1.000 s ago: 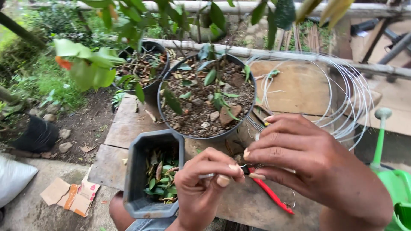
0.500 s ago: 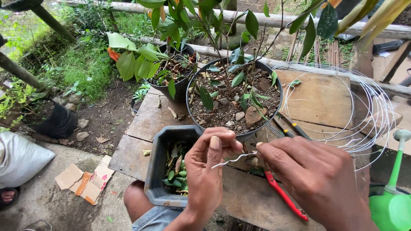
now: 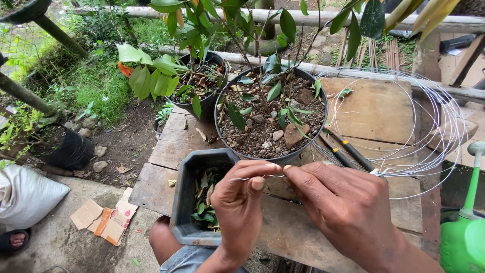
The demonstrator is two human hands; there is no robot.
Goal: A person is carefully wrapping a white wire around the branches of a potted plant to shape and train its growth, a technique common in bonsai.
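Observation:
My left hand (image 3: pixel 242 202) and my right hand (image 3: pixel 343 207) both pinch a short piece of thin silver wire (image 3: pixel 252 177) between fingertips, held level in front of me. Just beyond it stands a round black pot (image 3: pixel 272 121) of gravelly soil with a small leafy plant. Under my left hand sits a grey rectangular tray (image 3: pixel 188 202) holding cut leaves. A large coil of the same wire (image 3: pixel 444 131) lies on the wooden table (image 3: pixel 374 111) to the right.
A second black pot (image 3: pixel 194 83) with broad leaves stands behind left. Black-handled tools (image 3: pixel 348 151) lie beside the big pot. A green watering can (image 3: pixel 467 227) is at the right edge. Cardboard scraps (image 3: pixel 103 220), a white sack (image 3: pixel 25 194) and a black bag-pot (image 3: pixel 68 149) lie on the ground left.
The camera tilted and the hands moved lower in view. The red-handled cutter seen under my right hand earlier is out of sight. The wire piece is now held level between both hands.

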